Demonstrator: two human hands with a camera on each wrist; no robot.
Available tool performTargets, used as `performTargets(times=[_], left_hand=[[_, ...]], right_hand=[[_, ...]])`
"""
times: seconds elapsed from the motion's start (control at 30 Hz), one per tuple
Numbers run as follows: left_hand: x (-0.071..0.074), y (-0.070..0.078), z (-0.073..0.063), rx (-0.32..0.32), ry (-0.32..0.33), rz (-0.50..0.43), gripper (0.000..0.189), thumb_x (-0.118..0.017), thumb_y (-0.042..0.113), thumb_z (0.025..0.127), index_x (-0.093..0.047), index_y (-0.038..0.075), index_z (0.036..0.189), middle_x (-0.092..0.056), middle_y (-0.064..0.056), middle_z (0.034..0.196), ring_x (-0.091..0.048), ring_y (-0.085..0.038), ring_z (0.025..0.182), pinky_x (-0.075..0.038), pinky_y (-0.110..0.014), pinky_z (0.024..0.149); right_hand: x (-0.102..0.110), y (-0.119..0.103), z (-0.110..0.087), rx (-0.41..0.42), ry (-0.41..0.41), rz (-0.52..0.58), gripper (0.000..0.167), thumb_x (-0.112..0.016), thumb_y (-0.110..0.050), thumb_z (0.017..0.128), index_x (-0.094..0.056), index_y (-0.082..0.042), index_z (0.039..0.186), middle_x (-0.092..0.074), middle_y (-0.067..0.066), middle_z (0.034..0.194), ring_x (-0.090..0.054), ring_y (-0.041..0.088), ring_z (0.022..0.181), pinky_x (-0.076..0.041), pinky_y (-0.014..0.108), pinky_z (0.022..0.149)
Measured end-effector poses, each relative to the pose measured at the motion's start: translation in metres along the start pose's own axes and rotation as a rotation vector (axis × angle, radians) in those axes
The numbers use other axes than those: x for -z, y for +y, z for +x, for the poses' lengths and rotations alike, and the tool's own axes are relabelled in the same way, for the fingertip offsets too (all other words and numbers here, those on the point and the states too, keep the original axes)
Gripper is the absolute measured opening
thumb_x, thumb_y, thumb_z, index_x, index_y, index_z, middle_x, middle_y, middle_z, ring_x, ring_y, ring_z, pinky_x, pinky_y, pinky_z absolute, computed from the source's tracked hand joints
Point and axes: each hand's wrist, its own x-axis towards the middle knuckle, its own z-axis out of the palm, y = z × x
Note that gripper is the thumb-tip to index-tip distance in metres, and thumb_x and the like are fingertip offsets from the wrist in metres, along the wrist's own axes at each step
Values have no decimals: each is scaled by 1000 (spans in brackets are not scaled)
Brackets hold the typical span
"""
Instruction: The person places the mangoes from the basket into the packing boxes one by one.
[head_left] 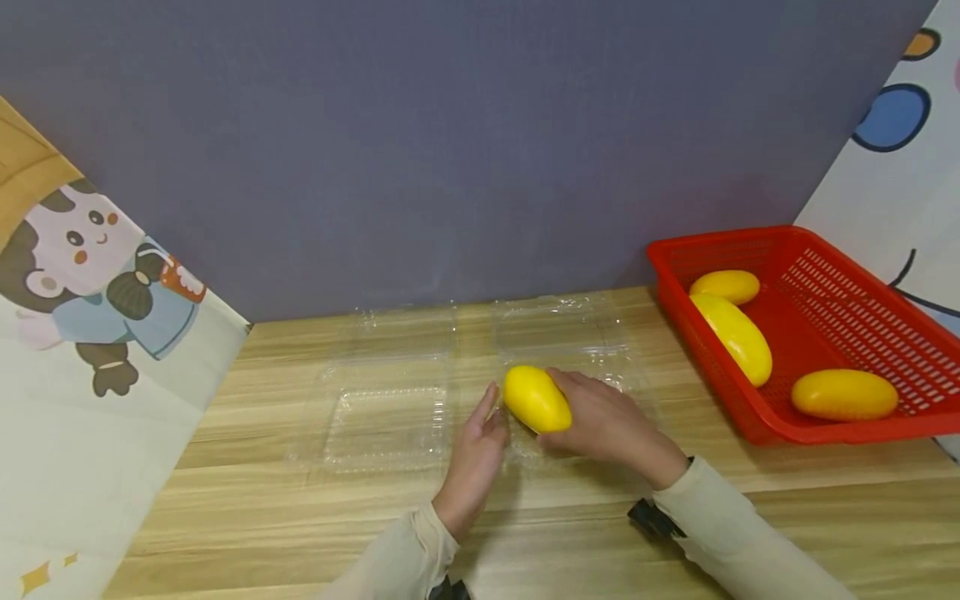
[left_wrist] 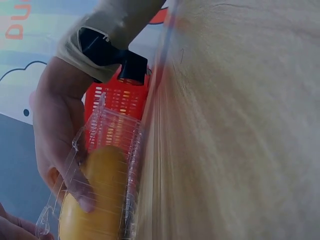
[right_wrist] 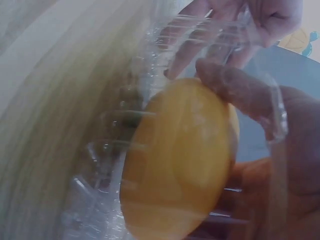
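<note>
In the head view my right hand [head_left: 603, 421] holds a yellow mango [head_left: 537, 398] from its right side, thumb and fingers round it. The mango is tilted over the near half of an open clear plastic clamshell box [head_left: 558, 329]. Through the box's clear wall, the right wrist view shows the mango [right_wrist: 175, 160] and the right thumb on its upper end. My left hand [head_left: 476, 458] is at the box's left side, its extended fingers [right_wrist: 185, 55] against the clear wall. The left wrist view has the mango [left_wrist: 95, 200] behind that wall.
Left of the hands lies a second open clear clamshell box [head_left: 386, 425]. A red slatted basket [head_left: 832, 325] at the right contains a small mango [head_left: 725, 287], a longer one [head_left: 735, 337] and another [head_left: 844, 395] near its front. A grey panel [head_left: 450, 150] rises behind the wooden table [head_left: 247, 500].
</note>
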Motion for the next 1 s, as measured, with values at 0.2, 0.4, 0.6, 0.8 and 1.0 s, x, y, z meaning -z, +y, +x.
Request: performTargets(times=[0.2, 0.4, 0.6, 0.8, 1.0], left_hand=[[0, 0, 1, 7, -19, -9, 64, -40, 6, 98, -23, 14, 159, -22, -6, 166, -33, -36, 148, -33, -56, 118], [-1, -1, 2, 9, -4, 7, 63, -40, 6, 98, -23, 13, 159, -22, -5, 166, -34, -36, 147, -35, -54, 117], [-1, -1, 2, 5, 3, 8, 66, -42, 3, 96, -23, 13, 159, -23, -5, 166, -35, -35, 147, -36, -54, 117], [-1, -1, 2, 9, -8, 25, 66, -43, 7, 97, -22, 14, 159, -25, -7, 165, -36, -35, 147, -37, -53, 117], [0, 1, 1, 3, -43, 42, 72, -47, 7, 95, -17, 15, 160, -29, -15, 162, -33, -36, 148, -33, -54, 118]], right_hand=[[-1, 2, 1, 28, -3, -1, 96, -83, -38, 76, -36, -3, 152, -50, 21, 148, -56, 42, 127, -48, 60, 101], [-4, 1, 1, 45, -2, -27, 94, -82, -33, 79, -32, -1, 153, -45, 22, 152, -54, 43, 128, -47, 61, 102], [-6, 1, 1, 39, 5, -33, 94, -81, -31, 80, -31, -2, 154, -43, 21, 153, -54, 42, 129, -48, 60, 102], [-5, 1, 3, 44, 0, -28, 94, -80, -32, 81, -30, -1, 154, -42, 22, 154, -52, 43, 131, -47, 62, 103], [-2, 2, 4, 18, -38, 3, 96, -78, -41, 82, -29, -3, 155, -45, 21, 153, -55, 41, 128, -47, 61, 102]])
